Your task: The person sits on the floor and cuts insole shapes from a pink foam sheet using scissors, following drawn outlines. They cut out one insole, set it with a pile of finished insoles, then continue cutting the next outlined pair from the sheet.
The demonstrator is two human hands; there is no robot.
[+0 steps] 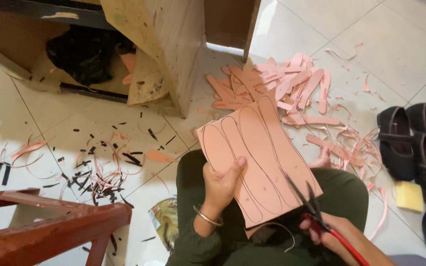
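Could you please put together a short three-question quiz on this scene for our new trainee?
1. True or false: the left hand holds the pink sheet marked with dark sole outlines.
2. What does the right hand hold?
A. a pencil
B. red-handled scissors
C. a glue brush
3. Where does the pile of cut pink insoles lie, relative to the sheet?

Key
1. True; the thumb presses on its face.
2. B; the red-handled scissors have their blades at the sheet's lower right edge.
3. On the tiled floor beyond the sheet's top edge, left of the black shoes.
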